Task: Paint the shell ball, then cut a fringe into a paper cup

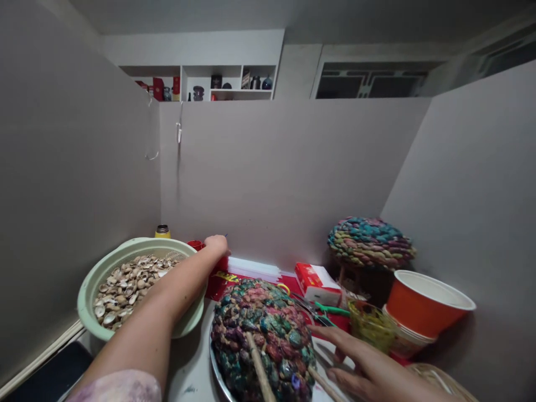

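Observation:
My left hand reaches far over the table to the back wall, its fingers curled down beside a small red cup. A thin dark-blue tip shows at the fingers, but what they grip is hidden. In front of me a dome-shaped, lumpy thing, painted green, blue, pink and purple, lies in a round metal pan. Wooden sticks stand out from it towards me. My right hand, fingers apart, hovers at its right side near one stick; whether a fingertip touches it I cannot tell.
On the left stands a pale green basin of shells, under my left forearm. A yellow jar is behind it. At right are a tissue box, green-handled pliers, an orange bucket and a similar colourful stool. Grey partitions surround the table.

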`<state>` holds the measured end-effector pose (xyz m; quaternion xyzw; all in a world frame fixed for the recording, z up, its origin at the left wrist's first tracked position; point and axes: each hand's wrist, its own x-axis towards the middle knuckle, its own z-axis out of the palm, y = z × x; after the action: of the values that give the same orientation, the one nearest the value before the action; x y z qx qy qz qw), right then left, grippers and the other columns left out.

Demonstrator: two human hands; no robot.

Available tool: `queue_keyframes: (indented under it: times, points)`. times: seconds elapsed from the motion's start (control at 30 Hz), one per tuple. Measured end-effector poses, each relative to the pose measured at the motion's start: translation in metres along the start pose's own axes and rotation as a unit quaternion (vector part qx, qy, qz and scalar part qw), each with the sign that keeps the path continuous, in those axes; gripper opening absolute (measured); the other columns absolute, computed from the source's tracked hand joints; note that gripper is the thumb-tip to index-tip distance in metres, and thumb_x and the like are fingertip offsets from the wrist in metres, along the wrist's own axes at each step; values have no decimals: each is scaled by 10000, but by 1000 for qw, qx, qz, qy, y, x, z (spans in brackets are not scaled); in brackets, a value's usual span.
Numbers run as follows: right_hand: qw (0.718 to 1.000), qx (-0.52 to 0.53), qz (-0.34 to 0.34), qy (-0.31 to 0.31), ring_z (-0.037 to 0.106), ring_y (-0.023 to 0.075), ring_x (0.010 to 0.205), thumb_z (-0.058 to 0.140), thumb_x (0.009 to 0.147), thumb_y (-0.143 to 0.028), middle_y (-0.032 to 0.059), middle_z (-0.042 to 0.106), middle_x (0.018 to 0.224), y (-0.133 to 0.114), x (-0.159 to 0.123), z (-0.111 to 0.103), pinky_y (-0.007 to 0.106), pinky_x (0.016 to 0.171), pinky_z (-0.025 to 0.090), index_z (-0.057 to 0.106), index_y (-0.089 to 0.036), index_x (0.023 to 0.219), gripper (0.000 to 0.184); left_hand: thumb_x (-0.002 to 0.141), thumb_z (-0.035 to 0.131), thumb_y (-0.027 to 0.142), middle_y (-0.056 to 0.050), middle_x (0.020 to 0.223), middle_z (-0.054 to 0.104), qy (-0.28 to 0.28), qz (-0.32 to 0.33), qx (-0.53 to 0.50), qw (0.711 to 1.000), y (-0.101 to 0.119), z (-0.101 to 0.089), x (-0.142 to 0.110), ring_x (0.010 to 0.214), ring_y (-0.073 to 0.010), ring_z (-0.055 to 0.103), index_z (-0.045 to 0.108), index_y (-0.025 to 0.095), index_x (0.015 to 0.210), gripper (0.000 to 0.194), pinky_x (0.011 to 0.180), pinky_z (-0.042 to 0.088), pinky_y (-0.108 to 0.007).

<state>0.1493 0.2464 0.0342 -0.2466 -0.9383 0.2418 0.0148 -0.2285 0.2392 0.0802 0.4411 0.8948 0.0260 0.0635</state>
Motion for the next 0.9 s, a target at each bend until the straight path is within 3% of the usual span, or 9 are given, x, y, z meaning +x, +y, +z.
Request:
queue_keyframes:
  times: [0.4,0.9]
  points:
    - [1000,-6,-7,-13,667,255,1021,545,831,-314,126,596,1383,-5,3,4,337,969,521,519,-212,1464,641,921,667,324,-105,1282,634,18,9,-15,1000,-11,-3,-13,1103,-262,651,613,192,1254,362,893,563,-443]
    - [1000,1,-6,-26,668,263,1029,566,814,-276,134,577,1412,0,2,9,317,947,529,508,-195,1475,669,920,670,323,-114,1277,635,31,23,-33,999,-5,10,-17,1096,-263,653,613,175,1253,369,892,564,-446]
